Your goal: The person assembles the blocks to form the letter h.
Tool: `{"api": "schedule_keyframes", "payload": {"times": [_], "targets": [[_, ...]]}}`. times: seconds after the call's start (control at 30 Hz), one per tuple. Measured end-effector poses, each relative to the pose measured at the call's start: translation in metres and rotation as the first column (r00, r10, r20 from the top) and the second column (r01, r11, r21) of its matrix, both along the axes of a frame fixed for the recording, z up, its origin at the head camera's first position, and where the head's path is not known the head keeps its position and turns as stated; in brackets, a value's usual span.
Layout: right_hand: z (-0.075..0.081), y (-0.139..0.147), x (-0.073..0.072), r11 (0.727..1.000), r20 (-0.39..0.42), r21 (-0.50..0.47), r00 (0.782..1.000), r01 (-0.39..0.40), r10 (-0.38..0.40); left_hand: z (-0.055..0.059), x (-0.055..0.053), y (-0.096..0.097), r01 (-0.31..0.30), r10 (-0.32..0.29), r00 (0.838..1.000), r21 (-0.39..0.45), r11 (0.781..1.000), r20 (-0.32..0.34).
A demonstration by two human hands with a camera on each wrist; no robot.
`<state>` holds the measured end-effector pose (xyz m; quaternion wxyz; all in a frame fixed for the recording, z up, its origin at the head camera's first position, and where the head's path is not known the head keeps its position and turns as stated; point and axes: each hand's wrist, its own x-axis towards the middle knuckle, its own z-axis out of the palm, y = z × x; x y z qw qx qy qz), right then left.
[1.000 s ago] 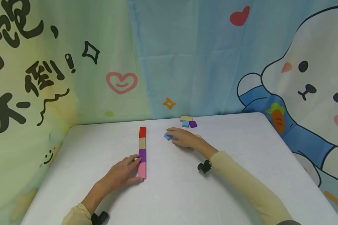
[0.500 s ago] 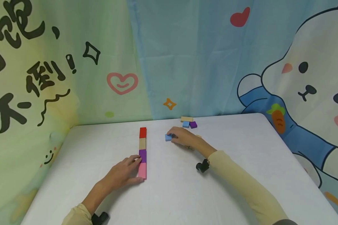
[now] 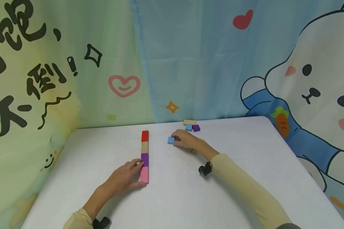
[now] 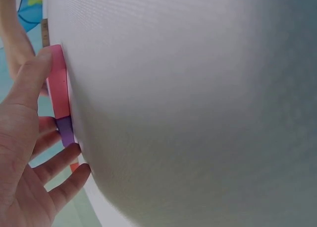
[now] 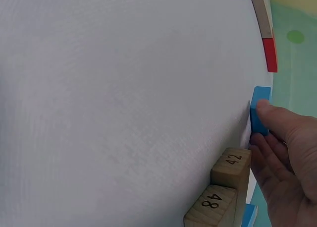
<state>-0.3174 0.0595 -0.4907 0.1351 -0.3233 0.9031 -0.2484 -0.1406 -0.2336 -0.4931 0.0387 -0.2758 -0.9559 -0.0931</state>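
Note:
A straight row of wooden blocks lies on the white table: red [image 3: 144,135] at the far end, then plain wood [image 3: 144,147], purple [image 3: 145,159] and pink [image 3: 144,175] nearest. Beside it, my left hand [image 3: 121,178] has its thumb against the pink block's near end; its fingers are spread loosely by the purple block. To the right of the row, my right hand [image 3: 186,140] pinches a blue block [image 5: 259,113] between thumb and fingers, apart from the red block. Part of the blue block is hidden by the thumb.
Plain wooden blocks marked 42 [image 5: 232,162] and 48 [image 5: 210,207] sit close by the right hand. Farther back are a plain wood block [image 3: 189,122], another blue block [image 3: 188,127] and another purple block [image 3: 196,128]. A printed curtain [image 3: 177,63] hangs behind the table.
The blue block in my right hand has turned from a slant to nearly square with the row. My left hand has stayed where it was.

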Motion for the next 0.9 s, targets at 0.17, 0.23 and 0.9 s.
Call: {"api": "schedule_keyframes", "payload": {"times": [0.17, 0.23, 0.9], "targets": [[0.000, -0.001, -0.003, 0.999, 0.039, -0.003, 0.998, 0.042, -0.041, 0.000, 0.000, -0.001, -0.001, 0.001, 1.000, 0.006, 1.000, 0.011], [-0.001, -0.001, -0.005, 0.999, 0.035, -0.007, 0.998, 0.043, -0.043, 0.001, 0.000, -0.001, -0.001, 0.001, 1.000, 0.007, 1.000, 0.014], [0.011, -0.085, -0.032, 0.990, -0.026, -0.118, 0.997, 0.074, -0.077, -0.002, -0.001, -0.002, -0.021, 0.021, 0.999, -0.005, 1.000, 0.031]]}}
